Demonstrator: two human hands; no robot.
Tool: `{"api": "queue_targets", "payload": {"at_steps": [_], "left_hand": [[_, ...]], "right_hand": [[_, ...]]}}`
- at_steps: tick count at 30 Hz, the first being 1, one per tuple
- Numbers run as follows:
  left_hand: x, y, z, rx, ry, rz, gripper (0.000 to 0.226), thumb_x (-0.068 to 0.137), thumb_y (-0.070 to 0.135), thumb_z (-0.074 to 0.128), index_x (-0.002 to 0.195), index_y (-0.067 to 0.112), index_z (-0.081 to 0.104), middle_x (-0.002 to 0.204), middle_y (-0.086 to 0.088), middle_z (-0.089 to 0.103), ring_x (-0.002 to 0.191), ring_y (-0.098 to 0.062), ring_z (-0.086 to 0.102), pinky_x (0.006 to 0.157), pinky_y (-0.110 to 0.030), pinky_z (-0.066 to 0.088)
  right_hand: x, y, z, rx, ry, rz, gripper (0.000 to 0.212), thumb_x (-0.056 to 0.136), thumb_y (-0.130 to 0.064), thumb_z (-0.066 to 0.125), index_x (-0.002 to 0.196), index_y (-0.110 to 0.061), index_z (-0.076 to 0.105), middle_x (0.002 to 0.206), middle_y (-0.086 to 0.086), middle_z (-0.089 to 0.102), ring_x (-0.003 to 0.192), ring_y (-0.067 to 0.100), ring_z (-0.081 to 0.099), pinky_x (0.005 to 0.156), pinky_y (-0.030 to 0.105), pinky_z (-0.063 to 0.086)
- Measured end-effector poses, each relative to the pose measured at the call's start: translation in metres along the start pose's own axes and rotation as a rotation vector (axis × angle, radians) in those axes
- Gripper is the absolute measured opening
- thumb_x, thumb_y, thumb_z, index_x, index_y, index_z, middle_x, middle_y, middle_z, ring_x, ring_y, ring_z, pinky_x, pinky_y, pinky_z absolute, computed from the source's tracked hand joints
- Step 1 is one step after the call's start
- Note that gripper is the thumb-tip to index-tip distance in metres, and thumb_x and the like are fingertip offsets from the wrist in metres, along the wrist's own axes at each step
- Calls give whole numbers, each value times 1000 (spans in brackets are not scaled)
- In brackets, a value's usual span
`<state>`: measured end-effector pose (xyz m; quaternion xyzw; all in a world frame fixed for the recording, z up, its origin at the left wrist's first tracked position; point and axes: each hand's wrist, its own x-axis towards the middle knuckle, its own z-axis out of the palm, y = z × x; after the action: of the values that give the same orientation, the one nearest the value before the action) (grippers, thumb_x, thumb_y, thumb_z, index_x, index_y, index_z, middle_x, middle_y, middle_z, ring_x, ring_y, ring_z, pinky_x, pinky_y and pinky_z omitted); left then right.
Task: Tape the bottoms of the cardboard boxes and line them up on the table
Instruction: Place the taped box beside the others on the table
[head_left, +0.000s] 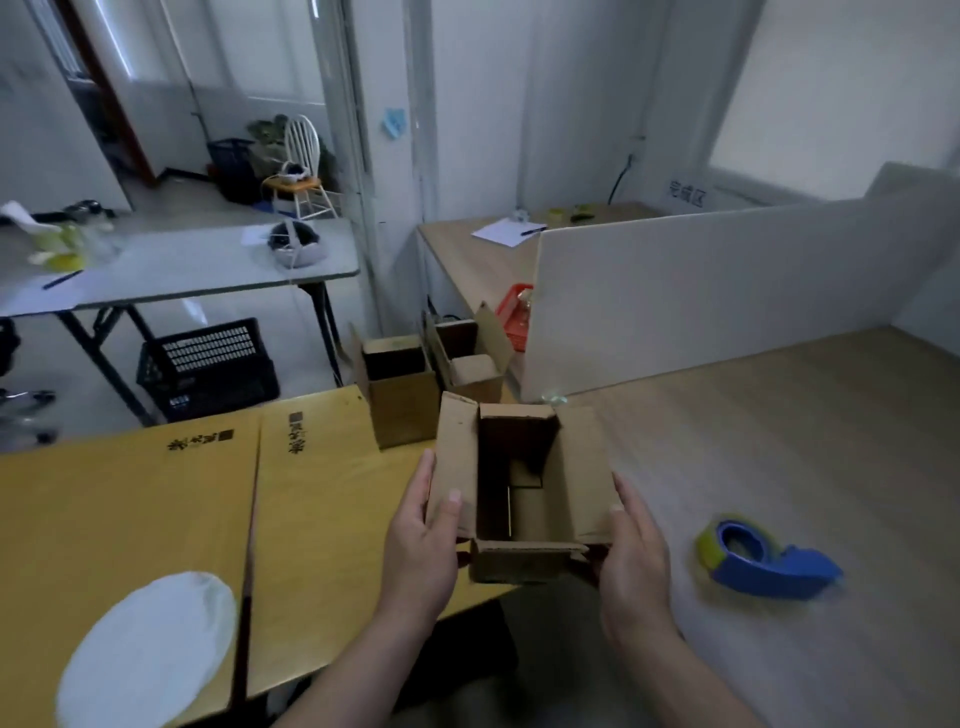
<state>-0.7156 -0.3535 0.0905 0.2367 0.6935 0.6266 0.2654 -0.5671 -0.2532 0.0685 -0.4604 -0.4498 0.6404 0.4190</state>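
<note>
- The cardboard box (524, 483) is just below the centre of the frame. Its open side faces up, its four top flaps are splayed outward, and the folded bottom flaps show inside.
- The left hand (421, 545) grips the box's left wall, with the thumb laid over the left flap and the fingers (425, 475) wrapped round the outside.
- The right hand (636, 551) grips the right wall, its fingers (626, 493) curled against the flap by the near right corner.
- I cannot tell whether the box rests on the worktop (779, 441) or is held just off it.
- Directly above it in the frame stand two more open boxes. The nearer box (402, 410) is close to the held box's far left corner, and the farther box (470, 364) is behind it, slightly to the right.
- A white partition board (727, 291) stands upright from mid-frame to the upper right and walls off the far side of the worktop. Its near end comes close to the held box's far right corner.
- A blue tape dispenser (763, 558) lies on the worktop at the lower right, apart from the right hand.
- A flat yellow cardboard sheet (156, 509) fills the lower left beneath the left hand, and a white oval object (150, 644) lies on it.
- Behind the boxes is a red basket (514, 312). At the upper left, a black crate (208, 369) sits on the floor under a grey folding table (197, 265).
- A broad stretch of wood surface lies between the held box, the partition and the dispenser.
- The sheet's near edge runs diagonally under the left wrist.
</note>
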Motion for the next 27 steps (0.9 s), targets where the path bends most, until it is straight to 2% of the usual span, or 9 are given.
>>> {"api": "queue_targets", "payload": {"at_steps": [3,5,8,11,14,16,18,23,27], "left_hand": [[18,-4,-49,-24,28,-18,53,102,27,51,150,40,33,131,16,46,100,1,54,67,-17,53],[27,-5,-77,-33,33,-24,56,101,26,54,150,43,33,136,14,44,104,-4,55,67,-18,55],[40,-6,-109,-16,53,-14,62,99,22,58,149,46,32,137,12,44,109,-10,57,68,-23,59],[53,-9,-136,-13,98,-24,62,98,21,59,150,45,33,141,6,47,116,-19,57,76,-28,61],[65,-15,-158,-4,146,-53,61,99,19,58,149,43,34,143,4,48,120,-21,56,81,-30,60],[73,-18,-169,0,180,-67,61,99,16,57,150,42,34,143,6,47,119,-18,55,72,-19,57],[82,-22,-178,-8,209,-80,61,99,16,57,149,42,34,143,6,47,120,-20,55,67,-16,55],[108,-29,-189,-47,282,-144,59,99,16,57,142,52,38,139,0,51,111,-29,61,77,-44,63],[129,-28,-191,-68,369,-165,60,98,7,57,142,45,41,132,3,53,98,-27,65,64,-35,61]], "right_hand": [[-6,5,48,-71,-116,-6,38,106,-31,39,140,-45,49,130,-8,56,113,18,58,87,48,59],[-10,10,77,-141,-127,-30,33,106,-37,38,128,-60,48,131,-13,53,116,14,55,90,46,57],[-12,17,115,-257,-167,-86,31,100,-51,37,117,-77,39,143,-15,46,131,17,47,101,55,50],[-9,22,144,-292,-231,-106,40,103,-45,37,141,-57,36,147,-12,43,133,18,46,103,54,48],[-2,26,169,-335,-328,-93,51,99,-45,39,150,-48,29,140,-11,49,121,18,55,98,54,52],[6,30,185,-354,-382,-72,49,104,-34,39,150,-48,28,122,-16,58,104,24,63,89,55,56],[17,37,200,-369,-424,-56,49,105,-30,39,148,-52,29,118,-16,59,99,28,63,87,55,56],[47,51,236,-353,-514,-44,45,94,-46,39,121,-81,32,144,-14,48,125,17,54,97,52,54],[75,59,259,-352,-606,10,50,104,-31,41,143,-61,31,144,-14,48,123,17,56,92,51,57]]}}
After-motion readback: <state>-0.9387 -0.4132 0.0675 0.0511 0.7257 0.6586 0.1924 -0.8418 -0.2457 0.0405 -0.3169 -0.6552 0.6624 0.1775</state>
